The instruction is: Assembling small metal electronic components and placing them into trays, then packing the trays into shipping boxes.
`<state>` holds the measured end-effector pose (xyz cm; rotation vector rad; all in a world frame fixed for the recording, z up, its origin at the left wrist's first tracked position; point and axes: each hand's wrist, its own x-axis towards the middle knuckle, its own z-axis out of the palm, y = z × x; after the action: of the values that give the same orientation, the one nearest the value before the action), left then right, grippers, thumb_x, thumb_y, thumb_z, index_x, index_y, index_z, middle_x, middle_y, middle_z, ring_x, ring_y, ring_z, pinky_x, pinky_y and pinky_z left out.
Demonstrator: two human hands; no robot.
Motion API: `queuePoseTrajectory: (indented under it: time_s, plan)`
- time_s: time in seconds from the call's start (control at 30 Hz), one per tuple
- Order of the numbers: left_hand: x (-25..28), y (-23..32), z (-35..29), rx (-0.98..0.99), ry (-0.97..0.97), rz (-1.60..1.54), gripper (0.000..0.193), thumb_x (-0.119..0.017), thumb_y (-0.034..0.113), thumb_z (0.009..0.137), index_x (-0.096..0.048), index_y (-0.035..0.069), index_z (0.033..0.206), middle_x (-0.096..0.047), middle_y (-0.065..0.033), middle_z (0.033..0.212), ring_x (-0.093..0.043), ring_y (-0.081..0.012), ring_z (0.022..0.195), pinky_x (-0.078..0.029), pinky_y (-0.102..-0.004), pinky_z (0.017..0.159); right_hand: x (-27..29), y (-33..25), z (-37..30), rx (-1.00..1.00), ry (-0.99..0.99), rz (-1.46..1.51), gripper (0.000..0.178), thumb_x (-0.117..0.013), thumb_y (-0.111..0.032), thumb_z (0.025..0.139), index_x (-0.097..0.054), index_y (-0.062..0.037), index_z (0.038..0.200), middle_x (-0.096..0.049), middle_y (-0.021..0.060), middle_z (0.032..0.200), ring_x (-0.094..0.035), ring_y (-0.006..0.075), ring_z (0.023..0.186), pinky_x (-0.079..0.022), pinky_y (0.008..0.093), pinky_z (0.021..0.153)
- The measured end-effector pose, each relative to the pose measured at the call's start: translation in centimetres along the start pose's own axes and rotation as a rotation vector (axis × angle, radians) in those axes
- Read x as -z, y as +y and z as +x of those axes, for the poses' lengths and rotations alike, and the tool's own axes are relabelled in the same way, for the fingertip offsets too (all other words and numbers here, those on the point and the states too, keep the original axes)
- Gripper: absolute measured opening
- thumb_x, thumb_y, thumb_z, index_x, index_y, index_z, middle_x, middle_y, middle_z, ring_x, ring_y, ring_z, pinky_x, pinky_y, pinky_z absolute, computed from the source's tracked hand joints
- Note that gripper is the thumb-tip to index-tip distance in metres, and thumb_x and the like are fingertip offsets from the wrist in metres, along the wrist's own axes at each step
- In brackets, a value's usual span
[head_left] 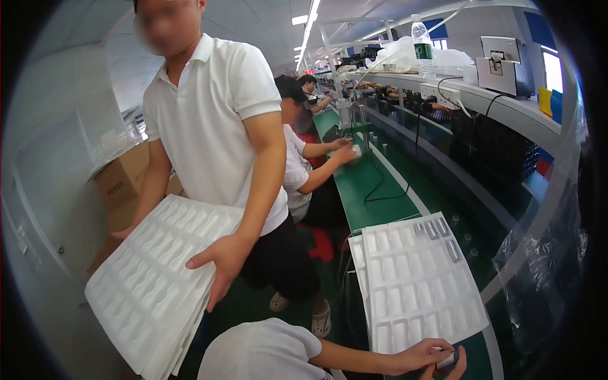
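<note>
At the lower right, my left hand [419,356] reaches in from a light sleeve with its fingers curled over a small silver cylinder [448,360] that has a dark end. Partly cut off by the lower edge, my right hand [459,366] closes on the same piece from the other side. Just beyond both hands lies a white moulded tray [415,258] with rows of pockets, on top of another such tray. Several silver cylinders [437,228] sit in pockets at its far right corner; most other pockets hold nothing.
On the left, a standing person [209,114] holds a stack of white trays [158,266] close beside me. Co-workers sit farther along the green bench [373,196]. A shelf [468,88] with a water bottle [422,47] runs along the right; cardboard boxes [120,183] stand behind the person.
</note>
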<state>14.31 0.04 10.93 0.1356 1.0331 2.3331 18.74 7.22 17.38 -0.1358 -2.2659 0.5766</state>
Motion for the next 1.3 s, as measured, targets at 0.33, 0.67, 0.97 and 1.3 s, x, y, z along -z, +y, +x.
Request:
queuePoseTrajectory:
  time_s: [0.33,0.67,0.97,1.3]
  plan:
    - [4.8,0.5,2.9,0.211,-0.168,-0.162,0.031,-0.057,0.017,0.098,-0.050,0.000,0.122,-0.067,-0.0088,0.089,-0.065,-0.0133,0.084,-0.051,-0.0252,0.070,-5.1,3.8,-2.1,-0.155,-0.142,0.002,0.039,-0.066,0.004,0.076,-0.063,0.0027,0.115,-0.067,0.0168,0.111,-0.064,0.0298,0.103,-0.050,0.0363,0.090]
    - [9.7,0.6,8.3,0.193,-0.053,-0.007,0.031,-0.058,0.009,0.095,-0.051,-0.001,0.124,-0.069,-0.0125,0.098,-0.066,-0.0150,0.090,-0.055,-0.0296,0.081,-12.7,8.7,-0.7,0.048,-0.063,0.120,0.037,-0.063,0.010,0.067,-0.067,-0.0008,0.102,-0.070,0.0147,0.099,-0.067,0.0248,0.088,-0.052,0.0266,0.060]
    - [9.2,-0.1,9.1,0.278,-0.146,-0.018,0.036,-0.058,0.008,0.095,-0.044,-0.003,0.127,-0.069,-0.0183,0.099,-0.069,-0.0238,0.091,-0.055,-0.0348,0.084,-12.3,10.2,-2.0,-0.127,-0.036,0.229,0.041,-0.065,0.014,0.061,-0.067,-0.0018,0.099,-0.068,0.0099,0.094,-0.065,0.0207,0.083,-0.049,0.0240,0.049]
    - [8.3,-0.3,10.9,0.371,-0.107,-0.125,0.035,-0.052,0.022,0.101,-0.045,0.000,0.127,-0.068,-0.0196,0.096,-0.070,-0.0274,0.088,-0.056,-0.0360,0.079,-11.9,10.8,-1.1,-0.150,-0.023,0.196,0.050,-0.076,0.006,0.059,-0.067,-0.0024,0.107,-0.066,0.0118,0.102,-0.066,0.0283,0.094,-0.056,0.0330,0.075]
